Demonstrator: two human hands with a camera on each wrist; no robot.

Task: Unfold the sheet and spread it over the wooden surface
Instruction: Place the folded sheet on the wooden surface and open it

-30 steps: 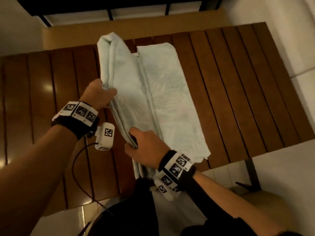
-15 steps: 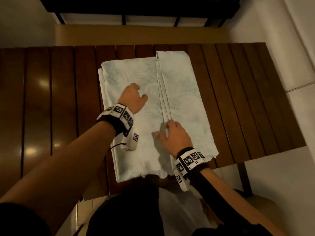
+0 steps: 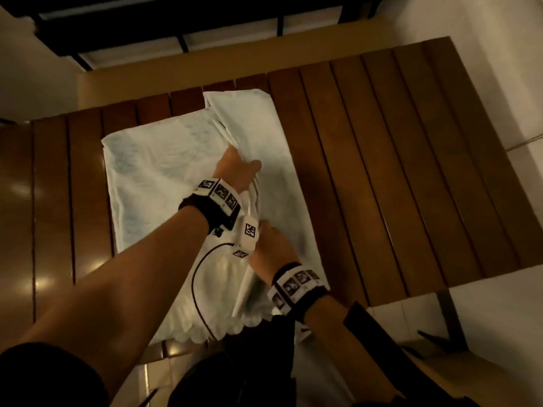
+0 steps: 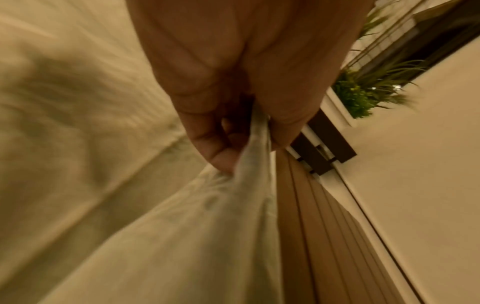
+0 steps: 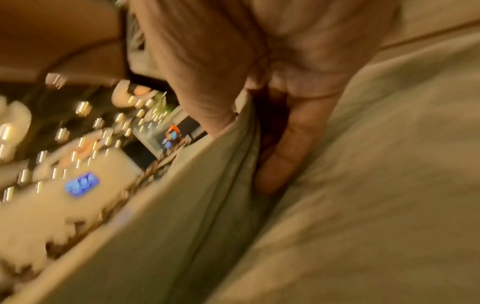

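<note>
A pale, faintly patterned sheet (image 3: 158, 183) lies partly folded on the slatted wooden table (image 3: 382, 160), its near end hanging over the front edge. My left hand (image 3: 239, 168) sits at the sheet's middle fold line and pinches a layered edge of the sheet (image 4: 249, 164) between thumb and fingers. My right hand (image 3: 271, 245) is nearer to me on the same fold line. In the right wrist view it grips the sheet's folded edge (image 5: 244, 156) with the thumb on one side and the fingers tucked under the cloth. That view is blurred.
Bare wooden slats lie to the right and to the left (image 3: 53, 201) of the sheet. A dark railing (image 3: 182, 24) runs behind the table's far edge. A potted plant (image 4: 363, 92) stands beyond the table. A black cable (image 3: 197, 289) hangs from my left wrist camera.
Both hands lay flat on the sheet half a second ago. Now they have moved onto the middle fold line and taken hold of its layered edge. The head view has tilted.
</note>
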